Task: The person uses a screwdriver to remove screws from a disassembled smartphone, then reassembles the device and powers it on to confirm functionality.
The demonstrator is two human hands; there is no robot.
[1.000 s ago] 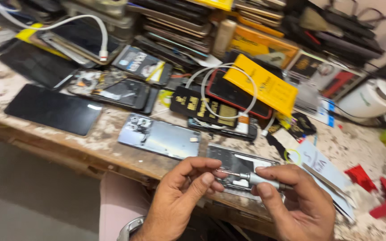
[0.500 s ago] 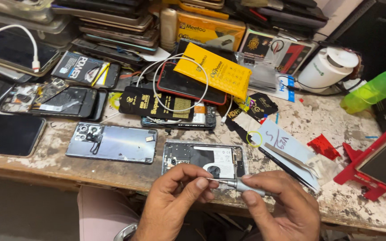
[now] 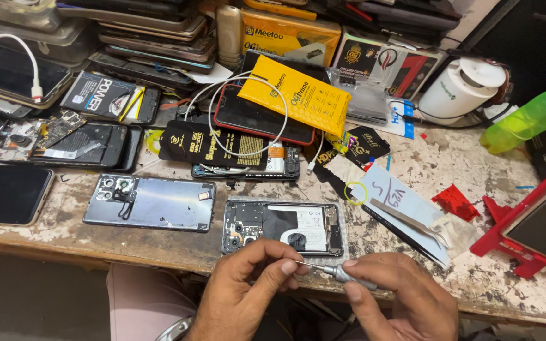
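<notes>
Both hands meet at the near edge of the desk (image 3: 450, 158). The right hand (image 3: 399, 297) is closed around the grey handle of a small screwdriver (image 3: 342, 273), thumb lying along the handle. The left hand (image 3: 248, 293) pinches the thin metal tip of that screwdriver between thumb and fingertips, so both hands are gripping the one tool. Just beyond the knuckles, touching neither hand, lies an opened phone (image 3: 284, 227) with its back removed, circuit parts and a black patch showing. To its left, just beside it, lies a detached silver back cover (image 3: 150, 203) with camera holes.

The desk is a worn surface, paint chipped and stained, crowded with phones and parts. A dark-screened phone (image 3: 7, 192) lies at the far left edge. Farther back, a yellow packet (image 3: 295, 95) rests on a red-edged phone (image 3: 254, 120) looped by a white cable (image 3: 235, 120). A pair of metal tweezers (image 3: 409, 221) lies on white paper slips to the right of the opened phone. A red stand (image 3: 526, 246) sits at the right edge, a green plastic bottle (image 3: 529, 120) lies behind it, and a white round canister (image 3: 459, 91) stands near the back. Stacks of phones and boxes fill the rear of the desk.
</notes>
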